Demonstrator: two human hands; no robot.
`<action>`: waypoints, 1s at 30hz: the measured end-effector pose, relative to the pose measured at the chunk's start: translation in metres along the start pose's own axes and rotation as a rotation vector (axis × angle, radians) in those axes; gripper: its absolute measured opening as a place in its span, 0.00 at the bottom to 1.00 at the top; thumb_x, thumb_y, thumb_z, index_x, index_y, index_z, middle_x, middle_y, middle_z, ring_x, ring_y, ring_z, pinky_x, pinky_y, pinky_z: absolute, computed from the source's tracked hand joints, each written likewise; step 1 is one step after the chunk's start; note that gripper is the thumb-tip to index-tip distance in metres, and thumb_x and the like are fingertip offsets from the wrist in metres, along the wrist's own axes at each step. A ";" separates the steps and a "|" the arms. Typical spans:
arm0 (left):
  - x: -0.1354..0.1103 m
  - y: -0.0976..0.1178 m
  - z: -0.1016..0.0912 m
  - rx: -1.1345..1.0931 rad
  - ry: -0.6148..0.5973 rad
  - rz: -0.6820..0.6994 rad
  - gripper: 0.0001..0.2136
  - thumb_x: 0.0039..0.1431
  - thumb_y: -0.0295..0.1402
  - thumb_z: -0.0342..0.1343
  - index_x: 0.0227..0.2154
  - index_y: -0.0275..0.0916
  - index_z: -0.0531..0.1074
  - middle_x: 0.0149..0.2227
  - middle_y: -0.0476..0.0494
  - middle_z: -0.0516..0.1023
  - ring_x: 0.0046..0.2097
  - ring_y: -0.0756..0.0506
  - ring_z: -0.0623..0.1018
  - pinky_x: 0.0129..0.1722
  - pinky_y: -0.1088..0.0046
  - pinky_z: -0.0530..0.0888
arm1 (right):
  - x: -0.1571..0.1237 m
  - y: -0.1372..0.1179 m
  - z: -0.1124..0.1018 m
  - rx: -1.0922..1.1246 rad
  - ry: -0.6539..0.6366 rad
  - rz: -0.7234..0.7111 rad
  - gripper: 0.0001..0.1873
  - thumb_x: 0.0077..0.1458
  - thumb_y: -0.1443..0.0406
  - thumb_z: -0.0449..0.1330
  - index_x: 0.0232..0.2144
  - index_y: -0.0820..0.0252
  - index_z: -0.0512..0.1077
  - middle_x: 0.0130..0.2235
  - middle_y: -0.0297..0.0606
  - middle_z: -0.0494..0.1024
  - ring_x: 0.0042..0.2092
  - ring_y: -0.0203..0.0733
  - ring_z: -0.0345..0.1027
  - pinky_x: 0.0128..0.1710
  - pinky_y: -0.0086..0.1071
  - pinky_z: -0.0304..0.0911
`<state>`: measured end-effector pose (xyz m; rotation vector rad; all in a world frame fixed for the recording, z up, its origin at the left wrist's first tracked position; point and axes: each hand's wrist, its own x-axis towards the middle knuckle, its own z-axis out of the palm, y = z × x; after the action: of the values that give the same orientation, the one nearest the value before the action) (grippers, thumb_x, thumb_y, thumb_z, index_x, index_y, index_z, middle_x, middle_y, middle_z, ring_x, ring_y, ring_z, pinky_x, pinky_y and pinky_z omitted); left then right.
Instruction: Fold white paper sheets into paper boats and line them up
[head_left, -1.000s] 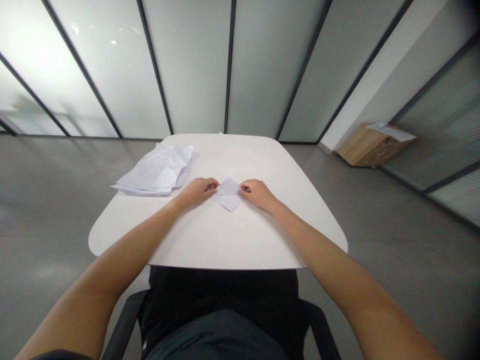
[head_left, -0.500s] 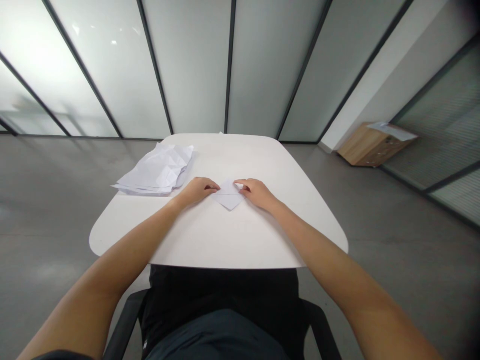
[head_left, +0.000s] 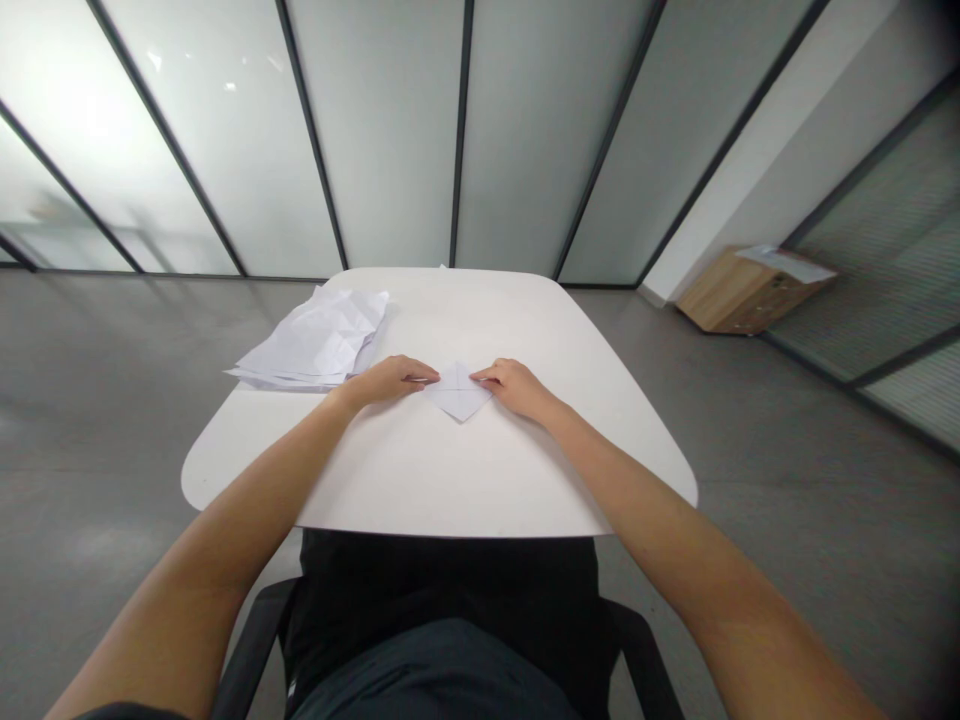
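Observation:
A small folded white paper [head_left: 457, 398] lies on the white table [head_left: 450, 470], its point turned toward me. My left hand [head_left: 390, 381] rests at the paper's left corner, fingers curled together and fingertips pressing its edge. My right hand [head_left: 514, 386] holds the right corner the same way, with the index fingertip on the paper's upper fold. Both forearms reach in from the near edge of the table.
A loose pile of creased white sheets [head_left: 315, 341] sits on the table's far left. A black chair [head_left: 247, 650] is under me. A wooden cabinet [head_left: 739, 290] stands by the right wall. Frosted glass panels [head_left: 390, 130] close off the back.
The paper's upper flap has been folded down and pressed flat, so the piece looks smaller. My right fingers slid inward along the top fold, while the left hand barely moved.

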<state>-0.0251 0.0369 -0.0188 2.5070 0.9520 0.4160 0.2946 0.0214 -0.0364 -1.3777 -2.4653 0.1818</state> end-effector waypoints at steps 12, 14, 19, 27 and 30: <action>0.004 -0.004 -0.002 0.069 -0.023 0.101 0.16 0.67 0.34 0.58 0.55 0.48 0.81 0.60 0.46 0.80 0.61 0.43 0.79 0.65 0.65 0.71 | 0.000 -0.002 -0.004 -0.029 -0.050 0.012 0.19 0.71 0.66 0.57 0.57 0.45 0.80 0.45 0.41 0.80 0.48 0.47 0.72 0.51 0.37 0.64; 0.004 -0.005 -0.003 0.077 -0.033 0.107 0.16 0.67 0.33 0.58 0.55 0.48 0.81 0.60 0.45 0.80 0.61 0.43 0.79 0.65 0.65 0.71 | 0.000 -0.003 -0.007 -0.043 -0.075 0.019 0.21 0.70 0.67 0.56 0.58 0.43 0.80 0.46 0.42 0.80 0.49 0.48 0.72 0.51 0.38 0.64; 0.002 -0.002 -0.004 0.077 -0.029 0.101 0.16 0.67 0.33 0.58 0.55 0.48 0.81 0.60 0.45 0.81 0.60 0.43 0.80 0.64 0.65 0.71 | -0.003 0.001 -0.015 -0.060 -0.095 0.035 0.22 0.69 0.67 0.58 0.58 0.38 0.79 0.51 0.43 0.78 0.53 0.52 0.69 0.54 0.43 0.63; -0.003 0.019 -0.003 0.149 0.023 0.046 0.17 0.72 0.43 0.52 0.51 0.46 0.83 0.57 0.45 0.83 0.58 0.41 0.80 0.62 0.66 0.71 | -0.004 0.011 -0.016 -0.038 -0.072 0.062 0.18 0.68 0.63 0.62 0.54 0.34 0.81 0.51 0.40 0.78 0.55 0.53 0.68 0.56 0.45 0.63; 0.001 0.035 0.005 0.244 0.144 -0.038 0.19 0.74 0.45 0.49 0.45 0.44 0.84 0.49 0.41 0.86 0.53 0.39 0.81 0.58 0.63 0.73 | -0.003 0.012 -0.015 -0.040 -0.068 0.055 0.17 0.68 0.63 0.62 0.53 0.33 0.81 0.51 0.39 0.79 0.55 0.53 0.68 0.55 0.44 0.63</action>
<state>-0.0030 0.0129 -0.0058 2.7009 1.1670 0.5011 0.3107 0.0244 -0.0259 -1.4802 -2.5001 0.1963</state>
